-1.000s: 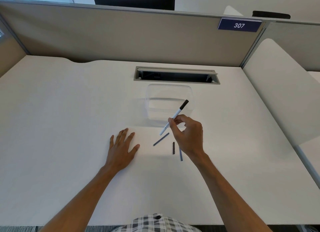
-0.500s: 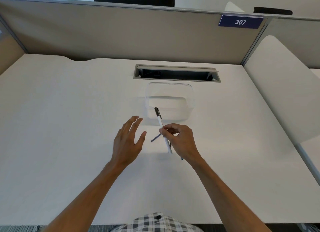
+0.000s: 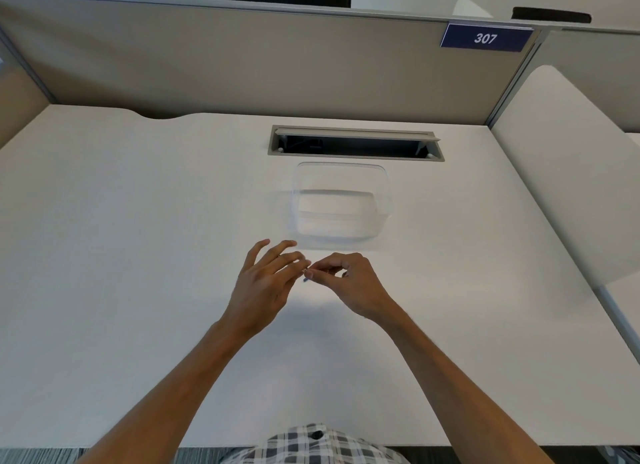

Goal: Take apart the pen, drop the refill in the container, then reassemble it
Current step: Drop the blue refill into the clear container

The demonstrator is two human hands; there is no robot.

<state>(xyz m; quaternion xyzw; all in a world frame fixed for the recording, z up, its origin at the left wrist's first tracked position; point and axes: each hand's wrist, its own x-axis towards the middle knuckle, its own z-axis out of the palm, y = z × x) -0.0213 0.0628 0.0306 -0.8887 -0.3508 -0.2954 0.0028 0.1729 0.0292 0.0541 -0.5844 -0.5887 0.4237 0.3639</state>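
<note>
My two hands meet just in front of the clear plastic container (image 3: pixel 386 200), which has nothing in it. My right hand (image 3: pixel 353 285) is curled around the pen (image 3: pixel 305 279); only a short bit of it shows at the fingertips. My left hand (image 3: pixel 265 287) is seen from the back, other fingers spread, and its thumb and forefinger pinch the pen's end where the two hands touch. The small dark pen parts that lay on the white desk (image 3: pixel 138 255) are hidden under my hands.
A cable slot (image 3: pixel 356 145) is cut into the desk just behind the container. A grey partition (image 3: pixel 242 65) with a blue "307" sign (image 3: pixel 485 38) closes off the back. A white side panel (image 3: pixel 571 186) stands at the right.
My left hand has lifted off the desk and moved right to meet my right hand. The pen, which stuck up from my right fingers, has swung down and is now almost fully covered.
</note>
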